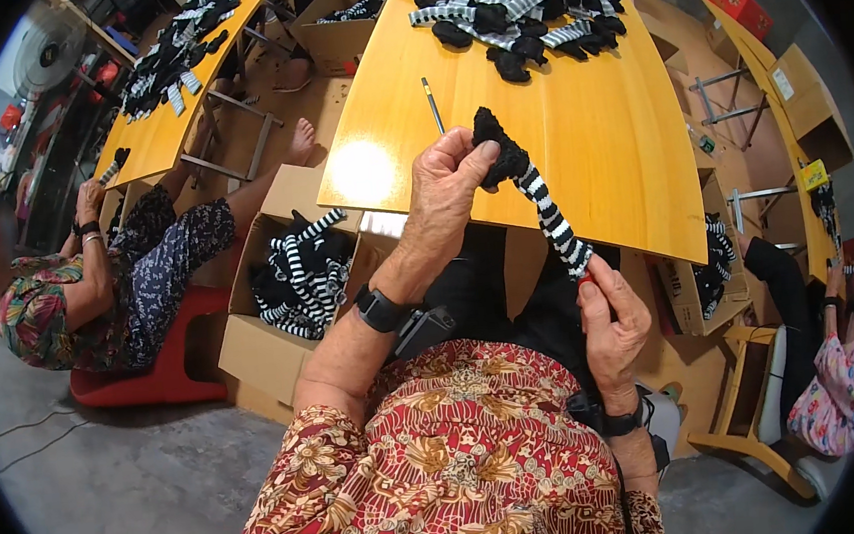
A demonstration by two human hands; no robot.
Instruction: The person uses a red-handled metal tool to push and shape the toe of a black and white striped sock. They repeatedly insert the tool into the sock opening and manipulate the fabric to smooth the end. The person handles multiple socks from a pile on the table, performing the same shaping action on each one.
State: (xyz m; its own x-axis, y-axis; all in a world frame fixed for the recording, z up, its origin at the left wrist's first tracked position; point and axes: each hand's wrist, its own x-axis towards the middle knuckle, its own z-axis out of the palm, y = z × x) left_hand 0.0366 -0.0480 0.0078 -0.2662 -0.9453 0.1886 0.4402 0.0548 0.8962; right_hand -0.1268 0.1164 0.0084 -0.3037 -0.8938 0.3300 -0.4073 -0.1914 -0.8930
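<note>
A black-and-white striped knitted piece, sock-like with a bulky black end (pixel 550 215), is stretched slantwise between my two hands over the near edge of the yellow table (pixel 375 120). My left hand (pixel 446 185) pinches the black end between thumb and fingers. Lower and to the right, my right hand (pixel 614 328) grips the tip of the striped end, where a small red spot shows at the fingertips. Past my left hand, a thin dark stick (pixel 431 104) with a yellow band lies on the tabletop.
A pile of similar striped and black knitted pieces (pixel 517 14) covers the table's far end. Open cardboard boxes with more stand at left (pixel 280 374) and right (pixel 685 297). Co-workers sit at left (pixel 97 283) and right (pixel 838 385), by other tables.
</note>
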